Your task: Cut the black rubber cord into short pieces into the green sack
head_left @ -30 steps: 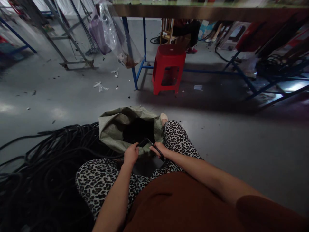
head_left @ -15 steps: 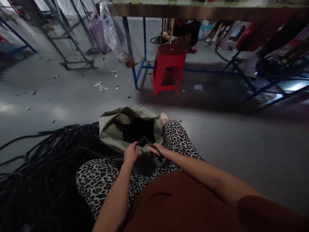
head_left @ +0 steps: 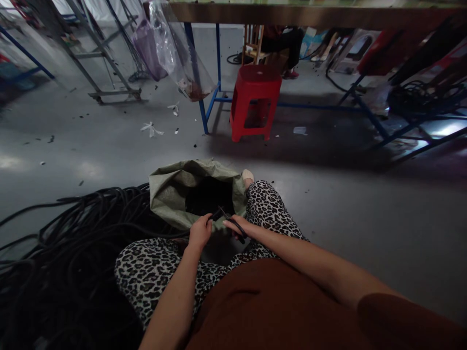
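Observation:
I sit on the floor with my legs in leopard-print trousers around a green woven sack (head_left: 171, 192) whose mouth stands open. My left hand (head_left: 199, 232) is closed around a black cable (head_left: 215, 215) just at the sack's near rim. My right hand (head_left: 241, 226) is closed on a black tool with looped handles, probably scissors (head_left: 236, 227), whose tip meets the cable between the two hands. The inside of the sack is dark and its contents are hidden.
A big heap of black cable (head_left: 73, 243) covers the floor at my left. Ahead stands a red plastic stool (head_left: 255, 99) by a blue-legged workbench (head_left: 292, 14) with plastic bags (head_left: 175, 48) hanging from it. Another person sits behind the stool. Scraps litter the grey floor.
The short black piece between my hands has tilted and shifted slightly toward the sack's mouth. Both hands stay nearly in place; the left one has risen a little.

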`<state>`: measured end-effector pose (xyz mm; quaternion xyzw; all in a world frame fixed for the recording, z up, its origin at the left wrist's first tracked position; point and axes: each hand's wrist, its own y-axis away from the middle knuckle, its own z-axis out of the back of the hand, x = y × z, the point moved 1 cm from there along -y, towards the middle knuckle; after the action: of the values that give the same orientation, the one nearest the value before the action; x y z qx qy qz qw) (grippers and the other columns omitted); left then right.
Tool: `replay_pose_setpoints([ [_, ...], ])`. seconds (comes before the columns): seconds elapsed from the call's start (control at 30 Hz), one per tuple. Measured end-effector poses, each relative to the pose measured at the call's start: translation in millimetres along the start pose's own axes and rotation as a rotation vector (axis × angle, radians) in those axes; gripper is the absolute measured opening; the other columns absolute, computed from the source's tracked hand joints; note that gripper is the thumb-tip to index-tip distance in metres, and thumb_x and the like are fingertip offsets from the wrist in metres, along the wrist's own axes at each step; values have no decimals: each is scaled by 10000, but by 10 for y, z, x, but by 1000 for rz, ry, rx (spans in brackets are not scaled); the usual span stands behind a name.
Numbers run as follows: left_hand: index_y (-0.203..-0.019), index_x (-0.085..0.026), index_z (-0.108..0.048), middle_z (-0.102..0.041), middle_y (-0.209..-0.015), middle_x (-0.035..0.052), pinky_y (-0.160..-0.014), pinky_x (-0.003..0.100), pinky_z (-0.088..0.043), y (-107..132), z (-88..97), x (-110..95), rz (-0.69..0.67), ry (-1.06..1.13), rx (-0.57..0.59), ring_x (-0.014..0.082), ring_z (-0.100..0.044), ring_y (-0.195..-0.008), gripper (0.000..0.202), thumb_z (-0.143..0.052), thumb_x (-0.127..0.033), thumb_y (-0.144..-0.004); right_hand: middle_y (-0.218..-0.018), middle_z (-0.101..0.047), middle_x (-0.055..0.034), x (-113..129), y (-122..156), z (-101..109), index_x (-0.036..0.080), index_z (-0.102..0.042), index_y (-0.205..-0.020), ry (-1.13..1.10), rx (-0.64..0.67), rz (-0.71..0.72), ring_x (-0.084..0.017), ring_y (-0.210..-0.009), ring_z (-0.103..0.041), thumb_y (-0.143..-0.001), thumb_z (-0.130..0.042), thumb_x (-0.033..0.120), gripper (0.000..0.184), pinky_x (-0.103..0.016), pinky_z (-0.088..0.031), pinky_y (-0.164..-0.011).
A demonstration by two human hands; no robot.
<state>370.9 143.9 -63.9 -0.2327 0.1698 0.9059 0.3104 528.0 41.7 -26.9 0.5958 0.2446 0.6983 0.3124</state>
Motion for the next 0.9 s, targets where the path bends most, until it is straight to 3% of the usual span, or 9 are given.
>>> replay_pose_setpoints([
  [0.4, -1207, -186, -601, -670, -1152, 83, -939, 322, -471, 2, -30, 24, -9, 9, 72, 184, -623, -1035, 358, -456, -222, -882, -465, -510, 49, -90, -112, -36, 92, -560, -980, -31, -7, 0, -89, -337, -480, -936, -533, 367, 279, -162, -377, -343],
  [0.9, -1191, -179, -597, -663, -1155, 91, -953, 328, -454, 11, -15, 32, -33, -60, 19, 199, -613, -1052, 345, -510, -229, -861, -435, -417, 78, -102, -132, -40, 128, -527, -894, 40, -80, -19, -78, -287, -410, -941, -500, 322, 201, -169, -358, -317],
])
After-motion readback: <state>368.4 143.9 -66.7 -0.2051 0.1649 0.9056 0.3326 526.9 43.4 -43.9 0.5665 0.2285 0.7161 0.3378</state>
